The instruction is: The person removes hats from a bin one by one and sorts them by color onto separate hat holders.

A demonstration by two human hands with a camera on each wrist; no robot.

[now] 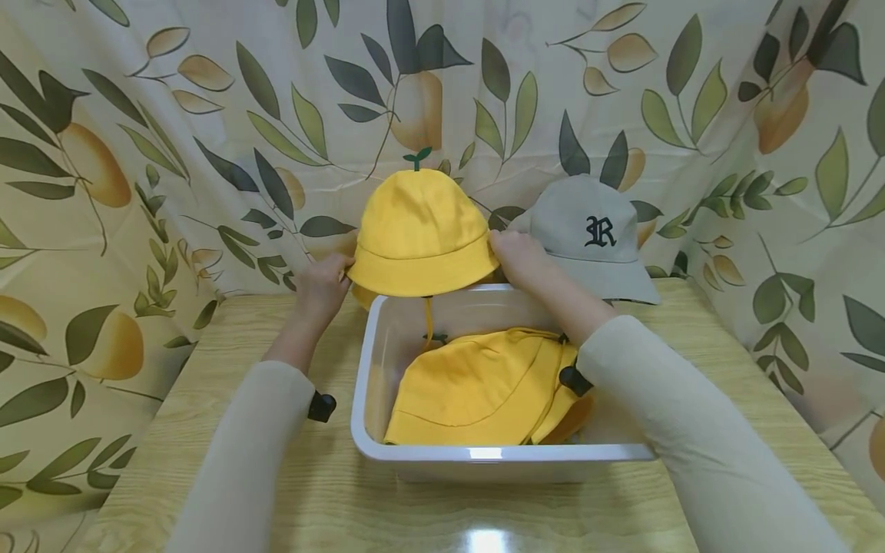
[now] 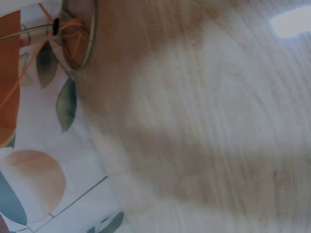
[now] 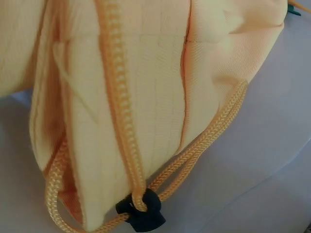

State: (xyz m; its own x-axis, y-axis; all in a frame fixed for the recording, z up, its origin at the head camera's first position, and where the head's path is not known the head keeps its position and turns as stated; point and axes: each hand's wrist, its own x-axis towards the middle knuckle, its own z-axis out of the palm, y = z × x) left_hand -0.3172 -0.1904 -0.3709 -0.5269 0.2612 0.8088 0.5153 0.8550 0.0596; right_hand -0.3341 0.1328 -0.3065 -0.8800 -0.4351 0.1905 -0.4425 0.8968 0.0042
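A yellow bucket hat (image 1: 418, 223) with a small green sprout on top is upright behind the bin's back rim. My left hand (image 1: 321, 284) pinches its brim at the left, and my right hand (image 1: 520, 257) grips the brim at the right. From under the hat a yellow cord (image 1: 429, 322) hangs into the white bin (image 1: 361, 376). More yellow hats (image 1: 463, 384) lie folded inside that bin, below my right forearm. Close up in the right wrist view are yellow hat cloth (image 3: 150, 82), braided cords and a black cord lock (image 3: 141, 211). Neither wrist view clearly shows a hand.
A grey cap (image 1: 588, 223) with a black letter R stands at the back right, beside my right hand. Under the bin is a wooden table (image 1: 332, 491). Leaf-patterned cloth (image 1: 276, 115) hangs behind. The left wrist view shows a round, metal-rimmed base (image 2: 91, 43).
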